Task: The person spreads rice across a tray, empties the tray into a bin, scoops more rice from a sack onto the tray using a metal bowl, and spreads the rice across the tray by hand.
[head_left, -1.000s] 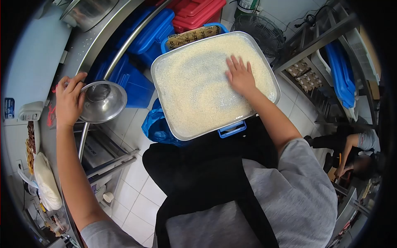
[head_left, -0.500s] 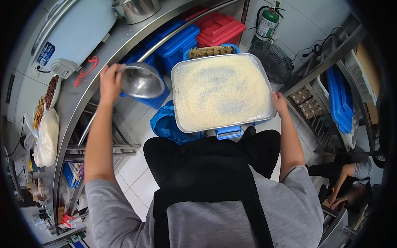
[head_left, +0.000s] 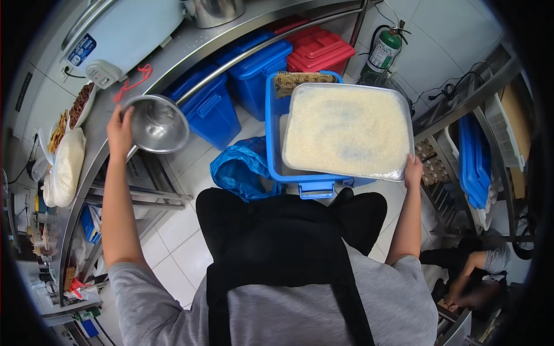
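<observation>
Two bare hands, one metal bowl and one metal tray, seen from above. The left hand [head_left: 119, 137] holds the single metal bowl [head_left: 168, 131] by its rim, fingers pinching the edge, beside the worktop [head_left: 173, 60]. The right hand [head_left: 413, 173] grips the one metal tray [head_left: 340, 86] at its right edge, near the lower corner; these fingers are closed on the rim and partly hidden. The metal tray carries one spread layer of pale grains [head_left: 346, 130] and lies across one open blue bin [head_left: 269, 138], leaving a strip of its opening uncovered at the left. Nearby: one blue plastic bag [head_left: 235, 168], two lidded blue bins [head_left: 210, 112], one fire extinguisher [head_left: 384, 53] and, on the worktop, one metal pot [head_left: 216, 11].
</observation>
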